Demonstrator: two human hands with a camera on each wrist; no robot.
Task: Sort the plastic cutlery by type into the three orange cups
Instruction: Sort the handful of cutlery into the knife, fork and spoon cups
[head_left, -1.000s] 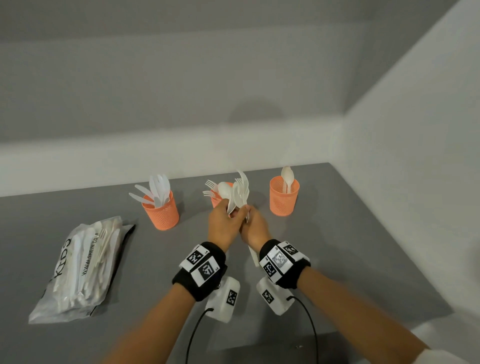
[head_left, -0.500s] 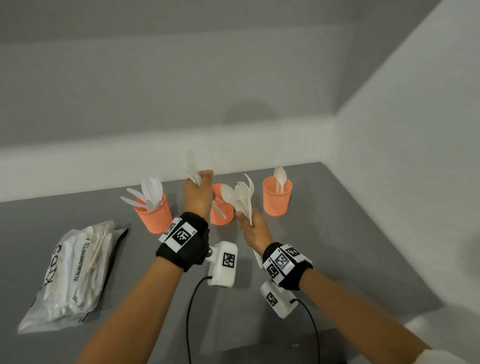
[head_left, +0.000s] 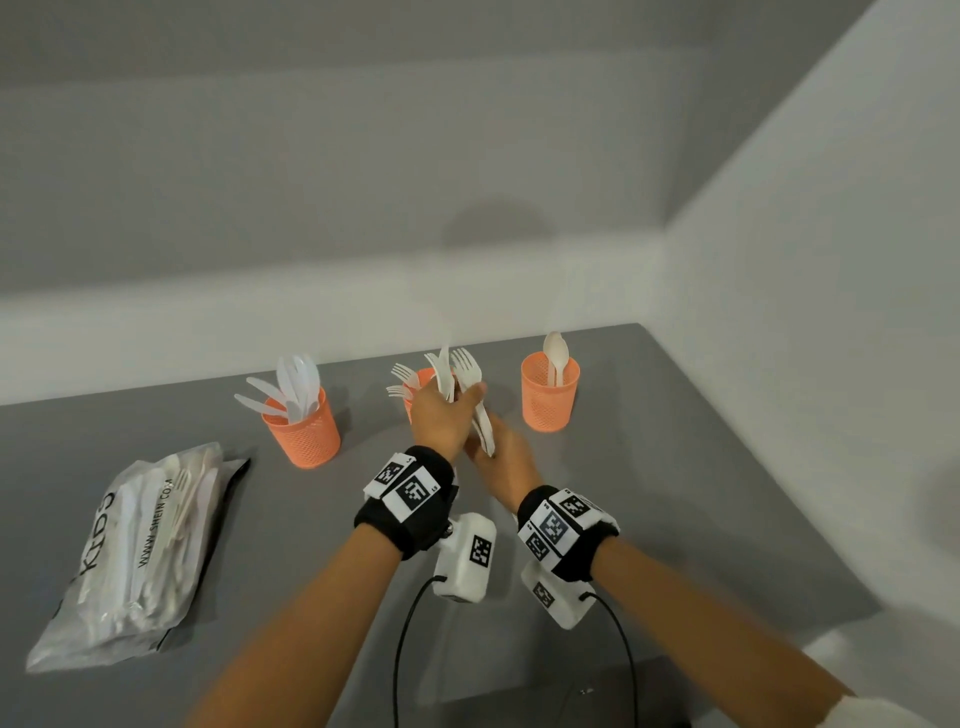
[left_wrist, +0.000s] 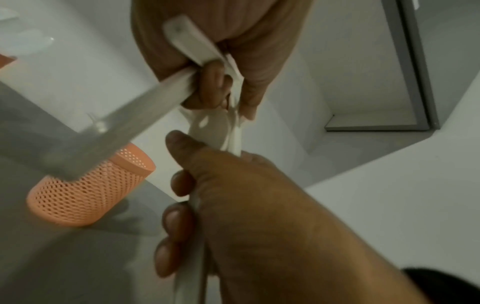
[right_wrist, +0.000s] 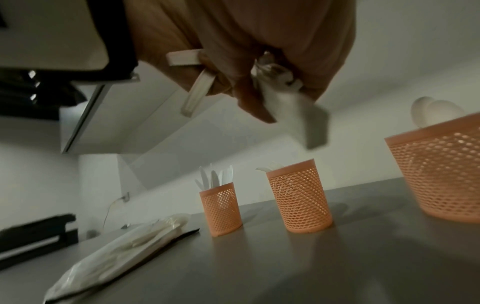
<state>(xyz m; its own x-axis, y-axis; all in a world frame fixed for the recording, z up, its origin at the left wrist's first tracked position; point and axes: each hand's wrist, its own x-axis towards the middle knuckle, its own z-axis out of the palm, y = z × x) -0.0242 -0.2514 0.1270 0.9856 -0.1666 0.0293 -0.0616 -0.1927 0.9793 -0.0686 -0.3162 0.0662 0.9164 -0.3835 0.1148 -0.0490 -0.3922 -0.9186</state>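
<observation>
Three orange mesh cups stand in a row on the grey table (head_left: 675, 467). The left cup (head_left: 302, 431) holds knives, the middle cup (head_left: 415, 382) holds forks and is partly hidden by my left hand (head_left: 441, 421), and the right cup (head_left: 549, 397) holds spoons. Both hands meet in front of the middle cup on a bundle of white cutlery (head_left: 464, 376). My right hand (head_left: 506, 465) grips the bundle by its handles from below. The left hand's fingers (left_wrist: 210, 82) pinch pieces near the bundle's upper end. Handles (right_wrist: 197, 92) stick out of my right fist.
A clear plastic bag (head_left: 140, 545) with more white cutlery lies at the table's left. White walls close off the back and the right side. Cables hang from both wrist cameras near the front edge.
Half a second ago my left hand was raised to the left, holding a white piece apart from the bundle. It has come back right onto the bundle, which my right hand has kept holding.
</observation>
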